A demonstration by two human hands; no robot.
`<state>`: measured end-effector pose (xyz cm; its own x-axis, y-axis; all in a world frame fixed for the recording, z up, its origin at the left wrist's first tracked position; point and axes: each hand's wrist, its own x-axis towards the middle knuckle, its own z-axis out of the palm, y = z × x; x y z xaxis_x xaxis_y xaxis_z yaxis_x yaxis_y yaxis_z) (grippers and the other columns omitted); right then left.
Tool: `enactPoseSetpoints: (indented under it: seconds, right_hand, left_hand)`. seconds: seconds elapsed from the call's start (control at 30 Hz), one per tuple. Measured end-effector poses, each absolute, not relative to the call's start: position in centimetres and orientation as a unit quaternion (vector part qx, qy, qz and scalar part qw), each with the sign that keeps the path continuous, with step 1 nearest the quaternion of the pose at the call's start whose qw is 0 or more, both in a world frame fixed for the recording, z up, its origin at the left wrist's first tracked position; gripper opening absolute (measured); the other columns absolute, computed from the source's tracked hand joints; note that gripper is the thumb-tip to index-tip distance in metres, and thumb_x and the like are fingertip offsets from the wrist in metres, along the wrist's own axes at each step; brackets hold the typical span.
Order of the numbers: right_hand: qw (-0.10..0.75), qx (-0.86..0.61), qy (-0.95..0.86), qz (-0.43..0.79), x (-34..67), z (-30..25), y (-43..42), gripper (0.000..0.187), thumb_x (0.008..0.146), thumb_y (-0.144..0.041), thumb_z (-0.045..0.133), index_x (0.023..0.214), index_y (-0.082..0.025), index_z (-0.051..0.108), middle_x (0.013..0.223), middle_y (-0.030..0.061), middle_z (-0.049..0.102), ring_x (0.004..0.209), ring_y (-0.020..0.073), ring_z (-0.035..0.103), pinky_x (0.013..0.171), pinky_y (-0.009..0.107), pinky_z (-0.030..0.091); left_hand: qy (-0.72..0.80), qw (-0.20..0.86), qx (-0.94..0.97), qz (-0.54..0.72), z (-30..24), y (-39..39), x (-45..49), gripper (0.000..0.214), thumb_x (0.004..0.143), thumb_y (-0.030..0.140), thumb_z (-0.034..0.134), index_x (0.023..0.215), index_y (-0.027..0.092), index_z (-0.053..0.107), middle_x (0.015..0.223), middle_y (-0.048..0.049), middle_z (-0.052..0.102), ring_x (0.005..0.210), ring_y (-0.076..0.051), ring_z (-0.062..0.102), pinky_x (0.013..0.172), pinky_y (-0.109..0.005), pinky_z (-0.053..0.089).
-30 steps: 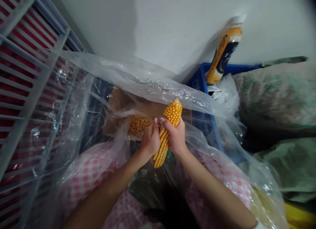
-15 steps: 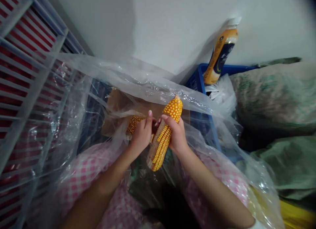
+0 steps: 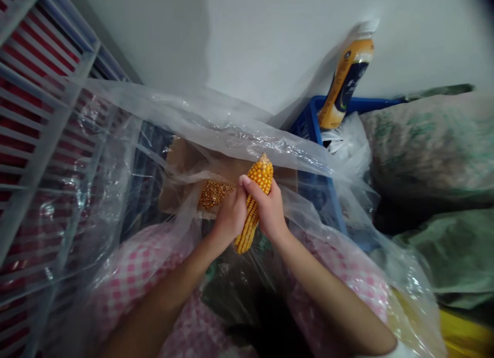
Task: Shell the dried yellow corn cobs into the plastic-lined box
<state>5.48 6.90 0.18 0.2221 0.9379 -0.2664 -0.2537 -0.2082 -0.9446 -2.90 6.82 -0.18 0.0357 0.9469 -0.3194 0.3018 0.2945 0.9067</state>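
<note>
A yellow corn cob [image 3: 261, 176] stands tilted between both my hands, its tip pointing up and away. My right hand [image 3: 268, 212] is wrapped round its upper middle, thumb across the kernels. My left hand [image 3: 230, 217] is closed against the cob's left side. Just behind my left hand lies a heap of loose corn kernels [image 3: 212, 192] in a brown cardboard box [image 3: 184, 160], under a clear plastic sheet [image 3: 216, 126].
A white and red slatted rack [image 3: 34, 121] stands at the left. At the back right an orange bottle [image 3: 345, 80] leans on the wall above a blue crate [image 3: 311, 124]. Filled sacks [image 3: 428, 147] lie to the right. Pink checked cloth [image 3: 139, 265] covers my lap.
My left hand, lifted off the cob half a second ago, has closed back against it. The cob has shifted slightly left and its bare strip has turned out of sight.
</note>
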Motion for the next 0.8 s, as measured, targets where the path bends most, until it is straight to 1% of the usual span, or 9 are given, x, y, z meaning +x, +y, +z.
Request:
enactPoseSetpoints:
  seconds: [0.1, 0.27, 0.4, 0.53, 0.8]
  right_hand:
    - [0.534, -0.553, -0.325, 0.551, 5.6, 0.5, 6.9, 0.034, 0.066, -0.045, 0.071, 0.076, -0.019, 0.050, 0.068, -0.0048, 0.047, 0.061, 0.0100, 0.042, 0.058, 0.024, 0.037]
    - [0.553, -0.557, -0.377, 0.491, 6.2, 0.9, 7.0, 0.030, 0.069, -0.039, 0.070, 0.072, -0.021, 0.046, 0.062, -0.0067, 0.039, 0.056, 0.0090, 0.036, 0.053, 0.024, 0.032]
    - [0.550, -0.546, -0.392, 0.496, 6.4, 0.6, 7.0, 0.027, 0.069, -0.035, 0.069, 0.071, -0.021, 0.046, 0.061, -0.0065, 0.040, 0.055, 0.0093, 0.036, 0.053, 0.024, 0.032]
    - [0.557, -0.536, -0.376, 0.510, 6.4, 0.2, 7.0, 0.025, 0.069, -0.033, 0.069, 0.073, -0.021, 0.047, 0.062, -0.0063, 0.042, 0.056, 0.0094, 0.037, 0.054, 0.024, 0.033]
    - [0.562, -0.532, -0.354, 0.524, 6.3, 0.0, 7.0, 0.025, 0.068, -0.033, 0.069, 0.071, -0.020, 0.048, 0.063, -0.0066, 0.044, 0.056, 0.0091, 0.039, 0.055, 0.023, 0.035]
  left_hand:
    - [0.629, 0.496, 0.500, 0.330, -0.6, 6.4, -2.7, 0.054, 0.093, 0.046, 0.020, 0.080, 0.016, 0.063, 0.083, -0.0109, 0.068, 0.085, -0.023, 0.063, 0.074, -0.032, 0.046]
    - [0.617, 0.515, 0.496, 0.329, -0.7, 6.0, -2.5, 0.052, 0.092, 0.046, 0.022, 0.063, 0.019, 0.056, 0.063, -0.0054, 0.063, 0.070, -0.020, 0.061, 0.075, -0.031, 0.046]
    - [0.622, 0.515, 0.488, 0.330, -0.8, 5.7, -2.3, 0.052, 0.092, 0.046, 0.022, 0.061, 0.019, 0.054, 0.064, -0.0050, 0.064, 0.065, -0.019, 0.059, 0.073, -0.030, 0.046]
    - [0.627, 0.516, 0.481, 0.330, -1.1, 5.6, -2.3, 0.052, 0.091, 0.048, 0.023, 0.059, 0.019, 0.052, 0.060, -0.0045, 0.061, 0.061, -0.018, 0.057, 0.071, -0.031, 0.046]
    - [0.618, 0.534, 0.470, 0.333, -1.9, 5.7, -2.4, 0.054, 0.089, 0.053, 0.026, 0.056, 0.019, 0.052, 0.054, -0.0021, 0.056, 0.061, -0.018, 0.057, 0.071, -0.030, 0.046]
